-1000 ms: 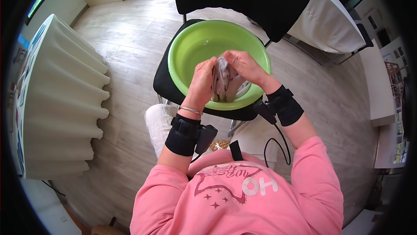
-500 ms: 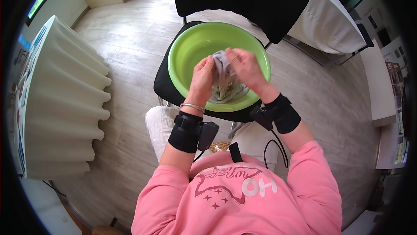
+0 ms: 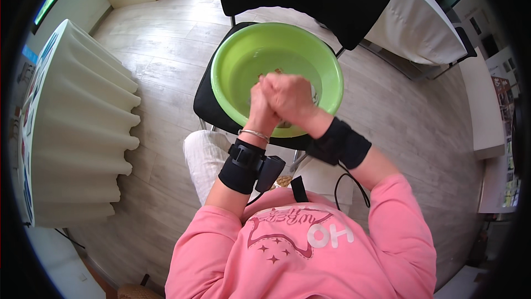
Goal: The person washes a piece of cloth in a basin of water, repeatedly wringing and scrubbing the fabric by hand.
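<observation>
Here we are, two bare fists pressed together: our right hand (image 3: 290, 97) clenched over our left hand (image 3: 261, 105), both closed on one pale grey cloth (image 3: 285, 125). Most of it is hidden by our knuckles; we catch a soft, crumpled scrap just below them and a whitish patch to their right.

All around the grip curves one basin (image 3: 221, 78), round, lime green, smooth, glossy plastic with a rolled rim. Directly beneath, one black chair (image 3: 207, 103) carries it, the backrest rising beyond our fists.

Back along our wrists we count two black fabric straps (image 3: 243, 169) and one thin silver bangle (image 3: 254, 132), that one on the left. Nearer our body, a pink sweatshirt (image 3: 310, 266). Well left of the grip, a white tablecloth (image 3: 77, 133) falls in pleats; below everything, greyish wood-look planks (image 3: 160, 47).
</observation>
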Demonstrator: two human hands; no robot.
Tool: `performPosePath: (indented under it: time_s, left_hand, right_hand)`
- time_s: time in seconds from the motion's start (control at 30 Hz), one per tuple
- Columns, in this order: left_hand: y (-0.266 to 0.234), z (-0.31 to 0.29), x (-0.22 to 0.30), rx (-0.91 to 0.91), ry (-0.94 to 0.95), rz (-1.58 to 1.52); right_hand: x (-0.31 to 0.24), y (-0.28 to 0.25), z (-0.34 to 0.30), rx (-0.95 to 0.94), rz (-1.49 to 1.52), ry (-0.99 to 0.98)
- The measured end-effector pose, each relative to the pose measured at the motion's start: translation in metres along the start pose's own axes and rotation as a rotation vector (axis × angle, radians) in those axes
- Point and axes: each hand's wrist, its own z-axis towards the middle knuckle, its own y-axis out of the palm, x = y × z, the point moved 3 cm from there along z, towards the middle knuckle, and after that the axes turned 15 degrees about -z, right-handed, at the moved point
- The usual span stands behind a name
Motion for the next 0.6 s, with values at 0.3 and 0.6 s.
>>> performPosePath:
  time_s: [0.3,0.6]
  left_hand:
    - [0.02,-0.007,0.03,0.135,0.079,0.327]
    - [0.007,-0.004,0.083,0.164,0.264,0.82]
  right_hand:
    - [0.088,-0.008,0.022,-0.244,-0.096,0.276]
    - [0.094,-0.039,0.005,-0.628,0.001,0.084]
